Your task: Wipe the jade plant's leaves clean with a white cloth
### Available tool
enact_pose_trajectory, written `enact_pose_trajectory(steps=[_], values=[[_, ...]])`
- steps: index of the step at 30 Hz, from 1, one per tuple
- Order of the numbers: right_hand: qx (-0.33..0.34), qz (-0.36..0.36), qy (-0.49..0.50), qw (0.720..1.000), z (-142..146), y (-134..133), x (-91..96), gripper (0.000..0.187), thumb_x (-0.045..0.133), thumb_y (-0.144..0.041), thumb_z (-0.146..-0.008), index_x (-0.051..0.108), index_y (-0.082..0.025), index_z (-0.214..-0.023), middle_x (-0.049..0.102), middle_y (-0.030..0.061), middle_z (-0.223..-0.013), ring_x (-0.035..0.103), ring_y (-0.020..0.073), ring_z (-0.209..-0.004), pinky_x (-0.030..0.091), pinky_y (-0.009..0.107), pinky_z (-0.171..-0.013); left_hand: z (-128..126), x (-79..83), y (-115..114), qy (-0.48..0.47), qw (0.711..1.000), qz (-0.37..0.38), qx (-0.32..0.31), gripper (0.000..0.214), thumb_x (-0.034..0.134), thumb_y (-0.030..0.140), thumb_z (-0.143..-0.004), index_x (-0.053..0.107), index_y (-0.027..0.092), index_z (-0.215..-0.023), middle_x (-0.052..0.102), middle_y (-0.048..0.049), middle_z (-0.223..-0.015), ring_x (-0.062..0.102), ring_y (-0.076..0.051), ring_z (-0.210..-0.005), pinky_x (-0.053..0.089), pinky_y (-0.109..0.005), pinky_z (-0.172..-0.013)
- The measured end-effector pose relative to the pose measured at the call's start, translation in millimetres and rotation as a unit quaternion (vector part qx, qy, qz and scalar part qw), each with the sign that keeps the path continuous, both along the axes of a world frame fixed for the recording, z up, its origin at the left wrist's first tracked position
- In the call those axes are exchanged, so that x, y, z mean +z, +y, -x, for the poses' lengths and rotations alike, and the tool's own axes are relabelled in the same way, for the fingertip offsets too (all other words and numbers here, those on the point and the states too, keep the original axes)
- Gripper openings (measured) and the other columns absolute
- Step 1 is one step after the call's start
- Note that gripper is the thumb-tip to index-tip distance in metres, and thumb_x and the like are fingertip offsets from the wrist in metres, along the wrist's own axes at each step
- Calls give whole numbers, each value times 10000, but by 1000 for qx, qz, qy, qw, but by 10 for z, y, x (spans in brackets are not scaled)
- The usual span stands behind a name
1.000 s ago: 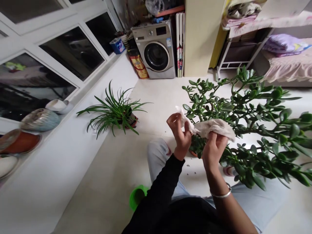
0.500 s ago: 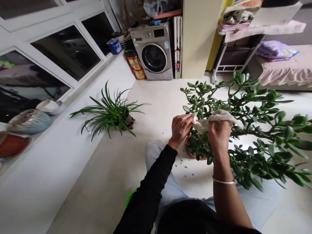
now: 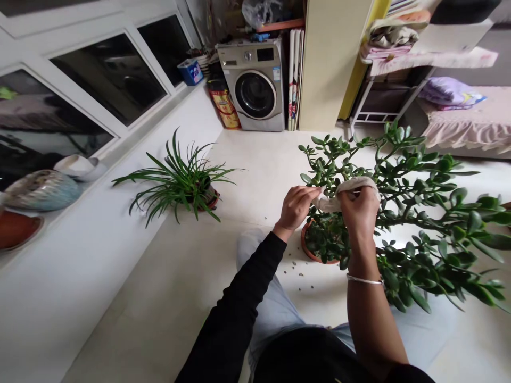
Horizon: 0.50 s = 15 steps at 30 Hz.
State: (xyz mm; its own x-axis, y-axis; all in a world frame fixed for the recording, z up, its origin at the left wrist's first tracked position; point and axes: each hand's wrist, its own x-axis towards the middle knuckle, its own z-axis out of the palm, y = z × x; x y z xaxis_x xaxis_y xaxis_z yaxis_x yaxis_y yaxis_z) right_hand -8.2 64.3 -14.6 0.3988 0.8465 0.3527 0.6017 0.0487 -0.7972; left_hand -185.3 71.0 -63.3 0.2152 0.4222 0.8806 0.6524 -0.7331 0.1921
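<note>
A pale cloth (image 3: 328, 204) stretches between my two hands, in front of the branches of a jade plant (image 3: 415, 213). My left hand (image 3: 294, 207) pinches its left end with the fingertips. Wrapped around the cloth's bunched right part, my right hand (image 3: 361, 213) is closed, and a fold lies over the knuckles. Whether a leaf is caught inside the cloth is hidden. The plant stands in a terracotta pot (image 3: 306, 246) on the floor between my legs, its thick green leaves spreading to the right.
Small dark bits (image 3: 301, 274) lie scattered on the pale floor near the pot. Left of me stands a spider-like potted plant (image 3: 183, 183). A washing machine (image 3: 255, 85) is at the back, with a bed (image 3: 471, 117) at the right. The windowsill holds a glazed pot (image 3: 43, 190).
My right hand has turned slightly, and the cloth's flap on its right side has drawn in. My left hand keeps its pinch. The view has shifted a little.
</note>
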Motion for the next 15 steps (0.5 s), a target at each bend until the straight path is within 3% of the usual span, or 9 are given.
enact_pose_trajectory(steps=[6,9,15], values=[[-51,14,28,998,7,-16,74,218,635,-309,-731,429,-279,-666,490,-26,-652,435,165,-623,419,373,-687,-10,49,-6,-21,998,-51,39,149,610,109,-1029,698,227,-1008,806,-13,-935,713,-135,-844,560,-295,-808],[-50,1,14,999,15,-35,87,229,600,-301,-763,396,-288,-659,452,-31,-641,411,169,-635,398,370,-690,-17,44,-26,-16,999,-37,26,175,612,106,-1028,713,232,-1096,815,-23,-974,727,-141,-897,570,-299,-826],[-5,30,27,999,38,-45,137,177,654,-329,-731,491,-263,-726,538,-10,-711,469,182,-682,422,367,-732,-36,25,-69,-26,999,-34,-5,192,608,84,-1028,713,210,-1128,831,-41,-1068,752,-131,-1004,592,-290,-900]])
